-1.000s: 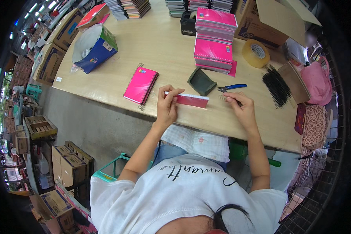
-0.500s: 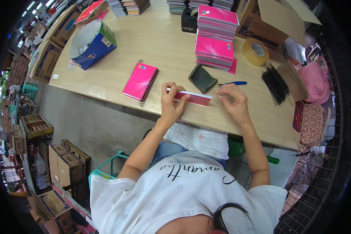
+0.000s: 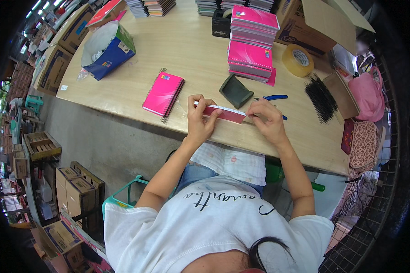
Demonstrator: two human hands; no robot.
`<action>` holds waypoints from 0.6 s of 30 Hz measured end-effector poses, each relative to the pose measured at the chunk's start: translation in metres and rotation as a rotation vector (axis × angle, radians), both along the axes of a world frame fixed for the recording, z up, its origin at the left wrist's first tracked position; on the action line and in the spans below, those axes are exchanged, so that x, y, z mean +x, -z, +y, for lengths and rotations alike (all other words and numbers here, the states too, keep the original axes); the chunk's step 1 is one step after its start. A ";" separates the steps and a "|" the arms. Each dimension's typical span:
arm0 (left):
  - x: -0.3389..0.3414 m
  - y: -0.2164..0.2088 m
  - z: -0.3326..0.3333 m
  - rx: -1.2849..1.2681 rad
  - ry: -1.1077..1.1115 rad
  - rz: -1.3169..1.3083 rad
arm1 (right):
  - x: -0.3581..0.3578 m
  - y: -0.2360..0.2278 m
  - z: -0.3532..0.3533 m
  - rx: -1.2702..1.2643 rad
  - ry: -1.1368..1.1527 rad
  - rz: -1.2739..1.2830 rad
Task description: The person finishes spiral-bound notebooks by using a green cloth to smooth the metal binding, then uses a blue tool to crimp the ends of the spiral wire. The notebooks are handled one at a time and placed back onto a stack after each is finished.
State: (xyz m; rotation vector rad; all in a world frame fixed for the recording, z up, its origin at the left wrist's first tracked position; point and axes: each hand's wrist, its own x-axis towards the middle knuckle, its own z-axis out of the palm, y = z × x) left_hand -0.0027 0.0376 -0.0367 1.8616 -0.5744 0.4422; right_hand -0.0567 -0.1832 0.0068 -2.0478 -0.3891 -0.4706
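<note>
Pinkish-red, the small notebook (image 3: 225, 114) is gripped by its left end in my left hand (image 3: 200, 119), over the table (image 3: 189, 50); at its right end my right hand (image 3: 268, 122) bunches its fingertips, grasping what I cannot tell.

Tabletop (image 3: 196, 54) left of the dark tray (image 3: 236, 92) lies open, but blue pliers (image 3: 275, 97) obstruct beyond the right hand (image 3: 269, 121).

Head-worn fisheye, looking steeply down

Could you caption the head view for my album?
Left hand holds a reddish notepad; right hand at its end, near blue-handled pliers.
</note>
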 end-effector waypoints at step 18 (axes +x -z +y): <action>-0.009 0.002 -0.007 0.001 -0.061 -0.114 | -0.013 -0.012 0.007 -0.014 0.040 0.128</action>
